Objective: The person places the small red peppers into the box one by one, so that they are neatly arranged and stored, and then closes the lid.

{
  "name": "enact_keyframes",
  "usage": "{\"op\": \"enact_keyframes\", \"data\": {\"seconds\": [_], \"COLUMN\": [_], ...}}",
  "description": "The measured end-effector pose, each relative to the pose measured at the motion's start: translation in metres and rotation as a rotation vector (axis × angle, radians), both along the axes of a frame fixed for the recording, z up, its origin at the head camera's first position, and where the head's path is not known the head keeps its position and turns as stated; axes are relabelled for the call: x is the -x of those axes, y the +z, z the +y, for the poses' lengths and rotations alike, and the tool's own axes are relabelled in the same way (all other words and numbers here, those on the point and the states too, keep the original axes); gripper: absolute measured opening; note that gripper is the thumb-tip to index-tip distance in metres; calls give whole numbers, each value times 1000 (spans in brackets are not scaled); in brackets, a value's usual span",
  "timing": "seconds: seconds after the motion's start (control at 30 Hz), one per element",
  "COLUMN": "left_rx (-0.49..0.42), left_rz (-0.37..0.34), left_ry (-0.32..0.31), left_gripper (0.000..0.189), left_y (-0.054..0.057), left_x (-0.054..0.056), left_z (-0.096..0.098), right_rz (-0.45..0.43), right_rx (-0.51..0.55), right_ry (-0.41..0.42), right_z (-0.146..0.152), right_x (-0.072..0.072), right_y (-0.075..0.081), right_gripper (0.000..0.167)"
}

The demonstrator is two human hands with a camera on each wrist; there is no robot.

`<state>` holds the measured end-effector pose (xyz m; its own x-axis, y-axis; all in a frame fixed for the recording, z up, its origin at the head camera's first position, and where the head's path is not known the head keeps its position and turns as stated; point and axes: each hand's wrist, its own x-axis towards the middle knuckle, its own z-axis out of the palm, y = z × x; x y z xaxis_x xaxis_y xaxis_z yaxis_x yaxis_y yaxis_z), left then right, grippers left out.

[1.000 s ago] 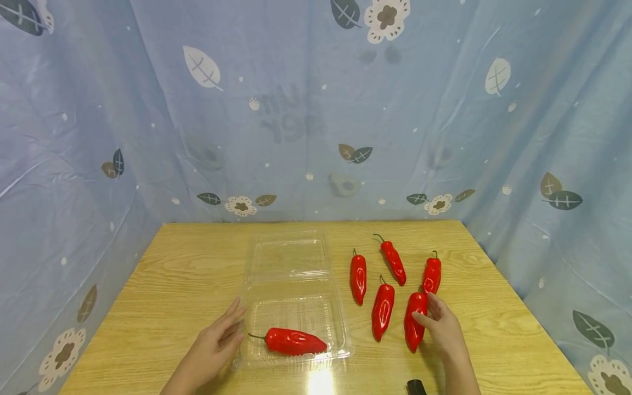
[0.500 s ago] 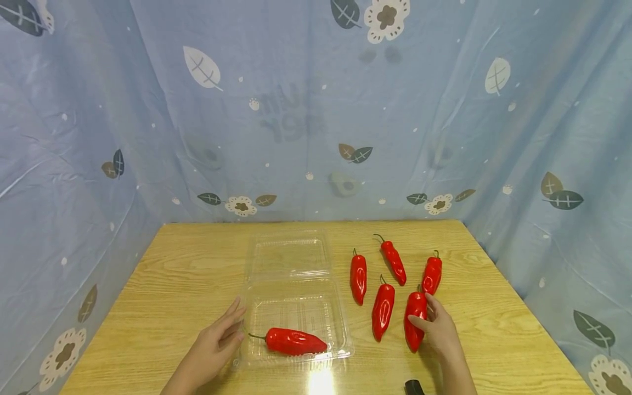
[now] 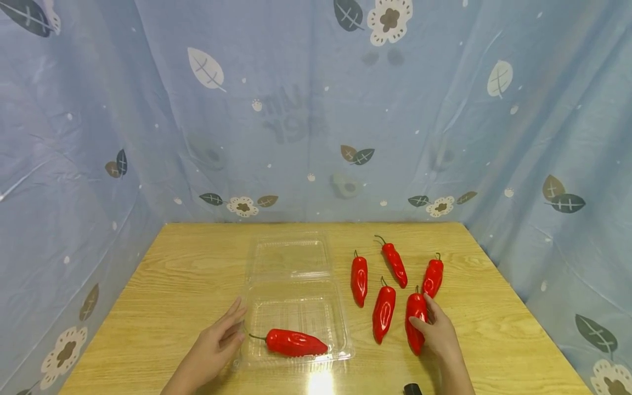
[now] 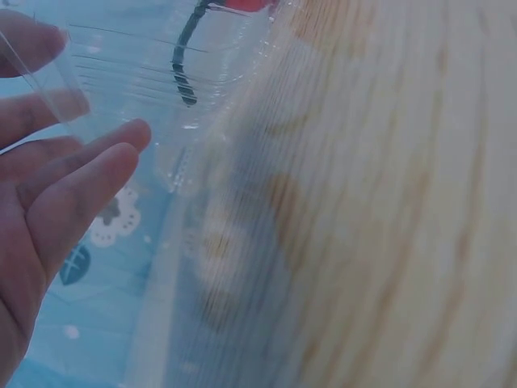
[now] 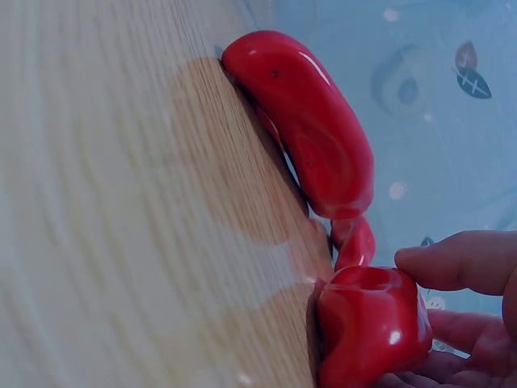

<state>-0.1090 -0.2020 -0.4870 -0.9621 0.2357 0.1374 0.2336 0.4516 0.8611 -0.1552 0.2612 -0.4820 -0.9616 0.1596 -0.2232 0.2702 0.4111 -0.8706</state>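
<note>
My left hand [image 3: 212,344] rests at the left side of a clear hinged plastic container [image 3: 296,310], its fingers right at the transparent wall [image 4: 77,89] in the left wrist view. One red chili pepper [image 3: 297,343] lies crosswise in the front half of that container, stem to the left. On the right of the table my right hand [image 3: 443,333] grips another red chili pepper [image 3: 413,323], thumb on one side and fingers on the other. The right wrist view shows this held pepper [image 5: 371,319] end-on, low over the wood.
Several more red peppers lie between container and right hand: one at the near middle [image 3: 383,314], a left one [image 3: 359,281], a back one [image 3: 394,264], and a right one [image 3: 433,277] just behind the gripped pepper. A black object [image 3: 412,389] shows at the bottom edge. Patterned curtains [image 3: 316,109] surround the table.
My right hand has shifted slightly left and its thumb and fingers have settled round the pepper. The left hand has stayed by the container.
</note>
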Motion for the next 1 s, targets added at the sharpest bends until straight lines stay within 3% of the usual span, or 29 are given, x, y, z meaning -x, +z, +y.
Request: {"op": "enact_keyframes", "data": {"seconds": [0.2, 0.37, 0.53, 0.6, 0.87, 1.0], "left_rx": [-6, -19, -5, 4, -12, 8], "left_rz": [26, 0, 37, 50, -7, 20], "left_ry": [-19, -4, -25, -33, -20, -18], "left_gripper": [48, 48, 47, 47, 49, 48], "left_y": [-1, -2, -5, -5, -3, -1], "left_x": [-1, -1, -1, -2, -1, 0], "left_z": [-1, 0, 0, 1, 1, -1], "right_rz": [-7, -4, 1, -7, 5, 3], "right_rx": [-15, -40, -52, -42, 49, 67], "right_ry": [-1, -18, -40, -46, -63, -58], "right_z": [-2, -2, -1, -1, 1, -1], "right_x": [-1, -1, -3, -4, -4, -2], "right_y": [-1, -2, -3, -2, 6, 8], "right_gripper": [76, 76, 74, 74, 75, 76]}}
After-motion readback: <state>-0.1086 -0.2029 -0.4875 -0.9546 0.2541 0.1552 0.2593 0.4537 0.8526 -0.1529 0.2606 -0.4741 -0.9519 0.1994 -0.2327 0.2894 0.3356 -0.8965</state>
